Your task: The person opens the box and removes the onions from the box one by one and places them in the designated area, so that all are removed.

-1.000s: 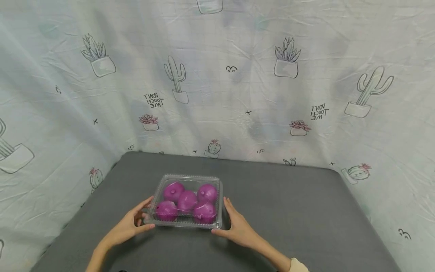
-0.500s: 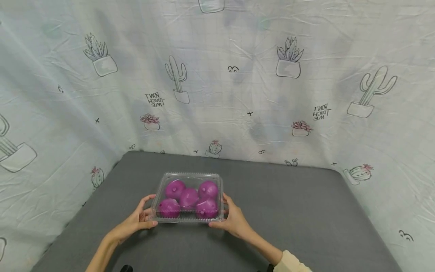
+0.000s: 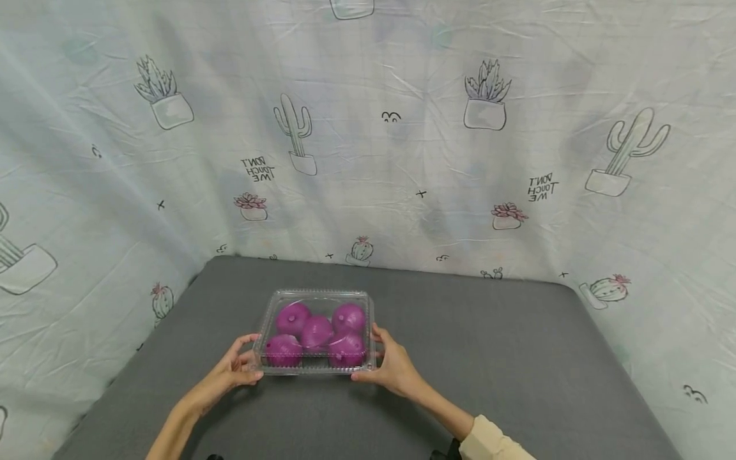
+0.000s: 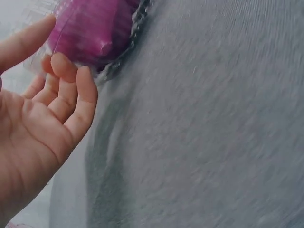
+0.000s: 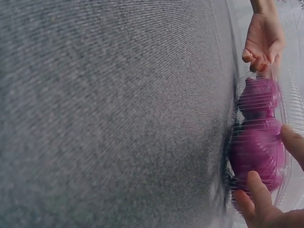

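A clear plastic clamshell box [image 3: 306,370] with a ridged lid holds several purple onions [image 3: 317,333], seen through the plastic. My left hand [image 3: 225,377] grips its left end, thumb at the near corner and fingers along the side. At the opposite end my right hand [image 3: 397,372] holds the box the same way, its thumb on the near right corner. One onion [image 4: 92,31] shows past the left fingertips in the left wrist view. From the right wrist, the box lies low over the cloth, with right fingers [image 5: 259,192] against its side.
A grey cloth-covered table [image 3: 489,358] spreads beneath and around the box. Behind and on both sides hangs a pale curtain [image 3: 368,140] printed with cacti and potted plants. A cream sleeve [image 3: 491,441] covers the right forearm.
The box has moved slightly away from me, and both hands have gone with it. The right hand's fingers and thumb have closed in more firmly on its end.
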The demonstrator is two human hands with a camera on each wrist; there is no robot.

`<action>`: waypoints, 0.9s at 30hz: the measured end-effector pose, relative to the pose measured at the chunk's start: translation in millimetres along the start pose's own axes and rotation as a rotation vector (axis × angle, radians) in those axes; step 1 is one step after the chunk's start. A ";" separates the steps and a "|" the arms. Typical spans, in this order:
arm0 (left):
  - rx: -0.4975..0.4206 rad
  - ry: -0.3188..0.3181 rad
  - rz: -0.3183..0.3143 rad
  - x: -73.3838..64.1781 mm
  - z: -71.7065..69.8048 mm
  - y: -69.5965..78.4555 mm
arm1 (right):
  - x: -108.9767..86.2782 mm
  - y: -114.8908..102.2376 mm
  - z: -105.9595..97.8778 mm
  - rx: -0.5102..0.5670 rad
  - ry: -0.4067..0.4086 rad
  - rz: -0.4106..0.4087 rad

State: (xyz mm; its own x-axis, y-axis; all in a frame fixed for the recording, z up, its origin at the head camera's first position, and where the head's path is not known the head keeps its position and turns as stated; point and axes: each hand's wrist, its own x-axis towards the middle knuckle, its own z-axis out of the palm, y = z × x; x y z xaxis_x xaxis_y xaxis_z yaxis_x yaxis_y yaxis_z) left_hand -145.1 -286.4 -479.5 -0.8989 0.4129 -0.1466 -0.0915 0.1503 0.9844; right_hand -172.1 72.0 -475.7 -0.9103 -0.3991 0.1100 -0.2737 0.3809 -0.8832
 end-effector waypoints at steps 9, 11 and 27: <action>-0.123 0.043 0.080 0.4 5.9 -2.0 | -6.7 -5.8 6.4 0.119 0.013 0.080; -0.117 0.054 0.082 0.2 6.6 -1.7 | -9.7 -7.8 8.5 0.190 0.020 0.106; -0.115 0.139 0.055 0.2 8.1 -2.3 | -23.9 -5.9 16.7 0.695 0.041 0.160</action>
State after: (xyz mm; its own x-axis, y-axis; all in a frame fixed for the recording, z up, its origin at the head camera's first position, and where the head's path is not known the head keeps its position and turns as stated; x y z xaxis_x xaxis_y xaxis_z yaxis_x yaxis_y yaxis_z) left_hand -141.5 -279.4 -482.6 -0.9537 0.2883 -0.0851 -0.0818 0.0237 0.9964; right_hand -143.5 65.4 -480.7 -0.9375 -0.3456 -0.0405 0.1132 -0.1929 -0.9747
